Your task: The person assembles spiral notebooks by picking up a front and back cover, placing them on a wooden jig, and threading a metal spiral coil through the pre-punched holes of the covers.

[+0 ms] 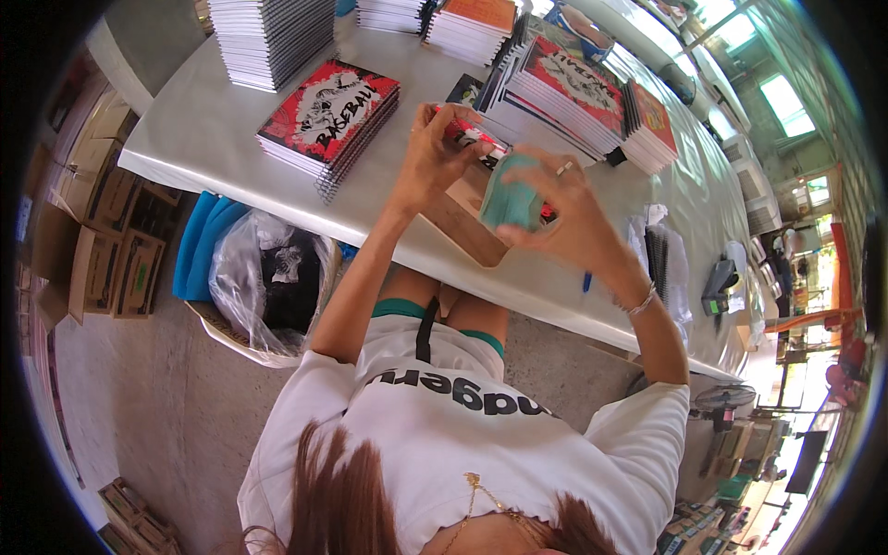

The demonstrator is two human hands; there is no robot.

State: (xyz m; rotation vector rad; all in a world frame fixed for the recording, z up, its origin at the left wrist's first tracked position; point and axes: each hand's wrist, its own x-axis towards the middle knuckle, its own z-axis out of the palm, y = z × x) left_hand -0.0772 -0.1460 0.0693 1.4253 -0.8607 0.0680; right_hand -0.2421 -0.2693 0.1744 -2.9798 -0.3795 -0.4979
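My left hand (pixel 433 153) is curled at the far left end of a red, black and white notebook (pixel 497 146), fingers around its edge. My right hand (pixel 572 208) is blurred by motion, its fingers bent around a soft-looking teal piece (pixel 511 194), perhaps a cloth. That piece covers the middle of the notebook. Under both hands, at the table's near edge, a brown wooden block or box (pixel 470 231) shows one side. Most of the notebook is hidden by my hands and the teal piece.
A short stack of spiral-bound notebooks (pixel 328 116) lies to the left, with a taller stack (pixel 273 42) behind. More red-covered notebooks (pixel 573 88) and orange ones (pixel 650 125) stand far right. A blue pen (pixel 586 281) lies right. A plastic-lined bin (pixel 250 328) stands below the table (pixel 176 129).
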